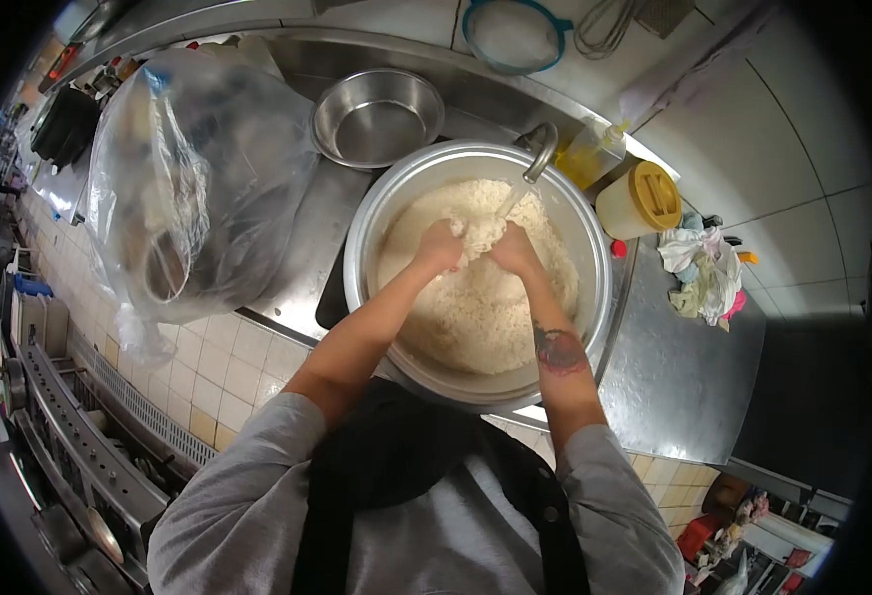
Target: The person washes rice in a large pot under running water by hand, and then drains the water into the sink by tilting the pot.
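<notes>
A large round metal pot point(356, 273) stands in front of me, holding a mass of wet, pale rice point(465, 332) with cloudy water at its left side. My left hand point(440, 246) and my right hand point(515, 248) are close together inside it, above the rice. Between them is a clump of rice, with the fingers of both hands curled around it; some fingertips are hidden. From the tap point(545, 154) at the pot's far right rim, a stream of water runs down toward my hands.
An empty steel bowl point(378, 119) lies behind the pot. Left of it sits a big clear plastic bag point(203, 178). To the right are a yellow-lidded container point(639, 201), a bottle of yellow liquid point(591, 154) and crumpled cloths point(703, 268). A blue-rimmed strainer point(515, 35) hangs on the wall.
</notes>
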The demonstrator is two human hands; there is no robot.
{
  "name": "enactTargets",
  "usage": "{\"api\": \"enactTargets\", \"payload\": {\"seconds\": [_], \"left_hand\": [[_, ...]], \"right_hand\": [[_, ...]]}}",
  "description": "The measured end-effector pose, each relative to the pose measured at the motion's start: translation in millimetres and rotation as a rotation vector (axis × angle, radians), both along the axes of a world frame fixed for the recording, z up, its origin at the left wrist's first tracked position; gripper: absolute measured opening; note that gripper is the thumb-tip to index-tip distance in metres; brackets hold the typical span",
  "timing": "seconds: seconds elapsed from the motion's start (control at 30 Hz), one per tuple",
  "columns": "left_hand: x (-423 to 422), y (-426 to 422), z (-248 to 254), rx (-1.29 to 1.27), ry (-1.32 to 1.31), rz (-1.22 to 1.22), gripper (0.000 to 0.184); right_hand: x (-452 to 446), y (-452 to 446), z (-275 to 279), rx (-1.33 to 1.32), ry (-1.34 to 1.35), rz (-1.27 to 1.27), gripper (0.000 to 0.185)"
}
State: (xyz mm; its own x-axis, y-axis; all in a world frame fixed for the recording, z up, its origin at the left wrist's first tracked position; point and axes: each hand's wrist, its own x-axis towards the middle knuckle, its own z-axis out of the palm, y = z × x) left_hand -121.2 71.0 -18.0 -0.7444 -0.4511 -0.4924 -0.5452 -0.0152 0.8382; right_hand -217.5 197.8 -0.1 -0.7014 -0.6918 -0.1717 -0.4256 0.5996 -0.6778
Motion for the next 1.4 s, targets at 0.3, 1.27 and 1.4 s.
{"api": "enactTargets", "payload": {"seconds": [0.3,1.27,1.4], "left_hand": [[8,-27,-37,-0.947,0.084,-0.468,0.047],[-14,-12,-1,-0.252,-0.019,-0.149,0.032],[-8,-37,-43,-0.89,0.068,-0.374,0.042]], "right_hand": [[-82,-37,-20,0.075,0.569,0.66,0.051],[7,19,8,0.079,-0.137,-0.17,0.059],[-26,50,-24,0.095,0.23,-0.005,0.08]]}}
